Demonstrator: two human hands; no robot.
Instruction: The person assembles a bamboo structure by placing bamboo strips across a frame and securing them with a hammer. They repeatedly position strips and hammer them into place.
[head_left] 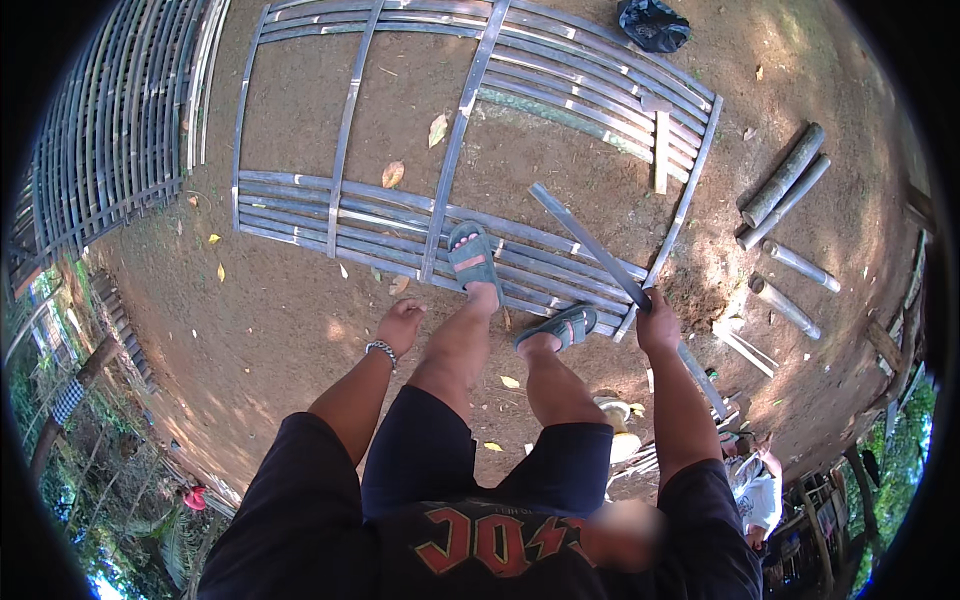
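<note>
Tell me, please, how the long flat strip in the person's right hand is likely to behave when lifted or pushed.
The long flat strip is probably fairly stiff, since it looks nearly straight. It seems manageably light for its length, as the right hand alone grips it. Being flat, it likely won't roll.

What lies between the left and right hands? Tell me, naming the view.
In the head view, the left shin, sandalled right foot and slatted frame's near right corner appear between the left hand and right hand.

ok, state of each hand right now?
Left hand: nothing visible in it; open or closed, can't tell.
Right hand: closed, holding a long flat strip.
</note>
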